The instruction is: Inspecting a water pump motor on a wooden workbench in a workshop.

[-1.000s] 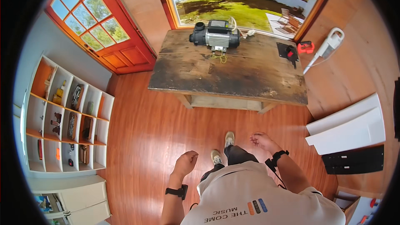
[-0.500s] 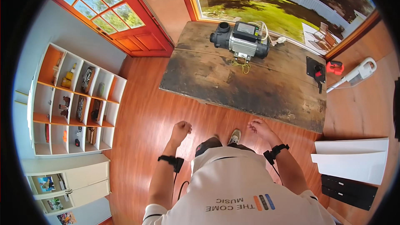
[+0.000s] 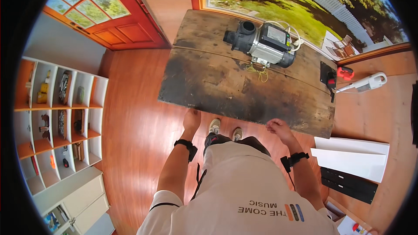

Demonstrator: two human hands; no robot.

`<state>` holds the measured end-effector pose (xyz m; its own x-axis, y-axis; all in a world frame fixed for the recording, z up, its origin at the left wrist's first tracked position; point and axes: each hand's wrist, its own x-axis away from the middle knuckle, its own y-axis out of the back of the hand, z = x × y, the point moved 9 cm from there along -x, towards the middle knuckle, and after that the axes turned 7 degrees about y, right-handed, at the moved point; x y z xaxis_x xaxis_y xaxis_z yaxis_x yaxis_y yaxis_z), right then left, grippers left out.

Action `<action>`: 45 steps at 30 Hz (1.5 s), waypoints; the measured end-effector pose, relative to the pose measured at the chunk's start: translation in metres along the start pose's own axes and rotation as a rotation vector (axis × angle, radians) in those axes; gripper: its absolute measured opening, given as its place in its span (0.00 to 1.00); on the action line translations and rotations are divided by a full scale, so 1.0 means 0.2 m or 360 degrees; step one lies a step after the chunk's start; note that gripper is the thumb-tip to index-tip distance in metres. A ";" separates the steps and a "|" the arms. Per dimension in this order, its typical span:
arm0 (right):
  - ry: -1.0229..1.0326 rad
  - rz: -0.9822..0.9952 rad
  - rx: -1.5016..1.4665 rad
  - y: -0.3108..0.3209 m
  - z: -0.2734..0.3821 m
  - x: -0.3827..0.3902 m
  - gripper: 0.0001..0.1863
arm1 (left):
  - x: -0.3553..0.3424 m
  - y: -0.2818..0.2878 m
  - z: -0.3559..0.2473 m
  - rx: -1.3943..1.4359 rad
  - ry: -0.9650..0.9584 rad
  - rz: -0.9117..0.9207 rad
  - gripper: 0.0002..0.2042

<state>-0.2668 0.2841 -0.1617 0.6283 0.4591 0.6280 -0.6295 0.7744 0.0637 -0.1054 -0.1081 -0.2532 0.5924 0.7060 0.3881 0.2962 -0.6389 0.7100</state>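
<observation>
My left hand [image 3: 191,121] is by the near edge of a worn wooden table [image 3: 204,91], back of the hand toward me. Its fingers are mostly hidden, and whether it touches the edge is unclear. Farther right, my right hand [image 3: 280,129] hovers at the same edge with loosely bent fingers, slightly apart, and nothing in them. On the far half of the table lies an electric pump [image 3: 267,45] with a silver ribbed motor, black pipe ports and a black box on top. A thin yellow-green wire [image 3: 257,72] trails from its foot, and a pale cable [image 3: 298,38] loops behind it.
A red-and-black tool [image 3: 345,73] and a white handheld vacuum [image 3: 368,82] are at the table's right end. White panels [image 3: 348,156] lean below, above a black drawer unit [image 3: 348,185]. Shelving [image 3: 61,122] stands left, a red door [image 3: 117,35] beyond it.
I have come nearer the table, and the pump appears larger. Both hands now reach the table's near edge; before, they hung short of it.
</observation>
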 end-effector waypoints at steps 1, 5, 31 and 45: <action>-0.0006 -0.0047 -0.0042 -0.01 0.01 0.00 0.08 | 0.00 0.00 -0.06 -0.0158 -0.0062 0.0016 0.12; -0.0026 -0.0044 -0.0146 -0.09 0.00 -0.02 0.08 | -0.02 0.11 -0.15 -0.0387 -0.0168 0.0080 0.14; -0.0192 0.0001 -0.0176 -0.10 -0.30 -0.01 0.10 | -0.01 0.09 -0.02 -0.0040 -0.0084 -0.0143 0.12; -0.0154 0.0068 0.0050 -0.17 -0.08 -0.03 0.10 | -0.04 -0.01 0.06 0.0307 0.0239 -0.0194 0.16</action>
<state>-0.2419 0.2608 -0.1796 0.5546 0.4459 0.7025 -0.6696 0.7404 0.0587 -0.1015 -0.1160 -0.2639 0.4300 0.8096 0.3996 0.5042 -0.5825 0.6376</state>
